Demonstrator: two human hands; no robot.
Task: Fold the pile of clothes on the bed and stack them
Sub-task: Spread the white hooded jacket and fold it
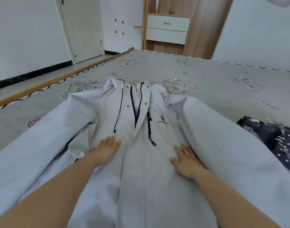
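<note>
**First jacket laid flat, folding barely begun**

We see the bed (206, 76) with its grey floral sheet filling the view, and across its near half, from 12 o'clock down to 6, lies the white hooded jacket (141, 178), front up, collar pointing away from us and the zip partly open at the top. Both sleeves run out toward 8 and 4 o'clock, not yet folded in. At 3 o'clock, just beside the right sleeve, a dark patterned garment (275, 142) waits crumpled and unfolded. We see no finished stack anywhere, so we judge the task to be at its start: smoothing comes first, then sleeves, body, and the remaining clothes. Our left hand (106, 150) rests palm down on the left chest panel, fingers straight and close together; our right hand (187, 160) presses flat at 5 o'clock of the logo, fingers straight and slightly spread
</note>
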